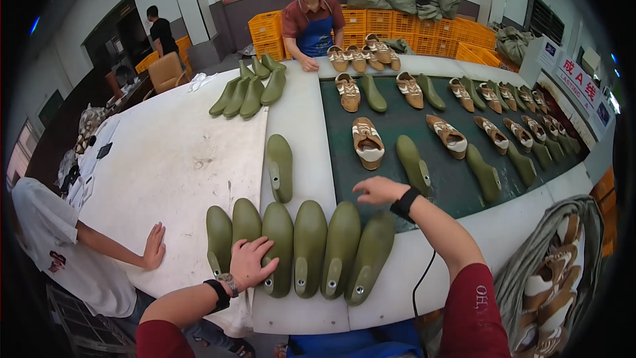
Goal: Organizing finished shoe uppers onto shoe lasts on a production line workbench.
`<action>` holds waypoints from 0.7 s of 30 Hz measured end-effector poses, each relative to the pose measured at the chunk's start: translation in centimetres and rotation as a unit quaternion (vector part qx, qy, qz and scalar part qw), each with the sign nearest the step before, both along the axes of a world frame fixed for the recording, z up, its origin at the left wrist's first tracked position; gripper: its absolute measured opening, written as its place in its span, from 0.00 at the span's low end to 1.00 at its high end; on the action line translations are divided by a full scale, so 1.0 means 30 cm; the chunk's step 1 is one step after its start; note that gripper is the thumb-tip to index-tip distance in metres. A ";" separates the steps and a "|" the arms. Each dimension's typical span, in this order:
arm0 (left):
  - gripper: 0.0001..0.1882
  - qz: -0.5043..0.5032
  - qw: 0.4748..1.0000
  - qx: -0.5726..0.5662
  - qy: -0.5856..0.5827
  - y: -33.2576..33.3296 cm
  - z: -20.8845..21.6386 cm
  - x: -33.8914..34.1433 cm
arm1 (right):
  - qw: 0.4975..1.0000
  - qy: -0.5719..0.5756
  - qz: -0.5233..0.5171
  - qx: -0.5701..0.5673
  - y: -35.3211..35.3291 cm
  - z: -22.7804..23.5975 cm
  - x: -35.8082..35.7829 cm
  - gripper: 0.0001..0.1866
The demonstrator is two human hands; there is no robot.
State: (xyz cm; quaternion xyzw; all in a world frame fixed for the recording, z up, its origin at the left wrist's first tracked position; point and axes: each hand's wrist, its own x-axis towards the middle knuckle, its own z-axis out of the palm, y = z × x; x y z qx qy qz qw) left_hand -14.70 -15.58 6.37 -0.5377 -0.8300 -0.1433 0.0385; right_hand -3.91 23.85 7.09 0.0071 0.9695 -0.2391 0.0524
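Observation:
Several green shoe lasts (310,242) lie side by side in a row before me, toes pointing away. My left hand (248,262) rests over the left part of this row, fingers spread across the lasts and covering the heel of one. My right hand (379,191) hovers near the conveyor's left edge with its fingers loosely stretched to the left, holding nothing visible. Just beyond it, a tan-and-white sneaker (368,142) and a green last (412,162) sit on the dark green conveyor belt (344,182). One single last (279,169) lies apart, beyond the row.
More sneakers and lasts line the belt in two rows. A cloth-covered table (179,172) spreads leftward, bearing another last group (248,93). A co-worker's hand (154,246) leans there; another person (314,20) stands opposite. A sack of sneakers (553,278) is at right, orange crates (397,26) behind.

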 end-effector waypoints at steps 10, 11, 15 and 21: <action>0.20 0.006 1.000 0.017 -0.018 0.058 -0.042 0.026 | 0.977 0.189 -0.043 0.093 -0.378 -0.176 0.415 0.10; 0.20 0.012 0.999 0.015 -0.028 0.040 -0.054 0.012 | 0.973 0.151 -0.160 -0.066 -0.431 -0.100 0.476 0.18; 0.22 -0.039 0.996 -0.039 -0.069 0.127 0.106 0.192 | 0.921 0.252 -0.292 -0.052 -0.561 0.099 0.940 0.21; 0.22 -0.038 0.998 -0.052 -0.022 0.083 0.112 0.194 | 0.815 0.253 -0.508 0.119 -0.855 0.483 1.574 0.14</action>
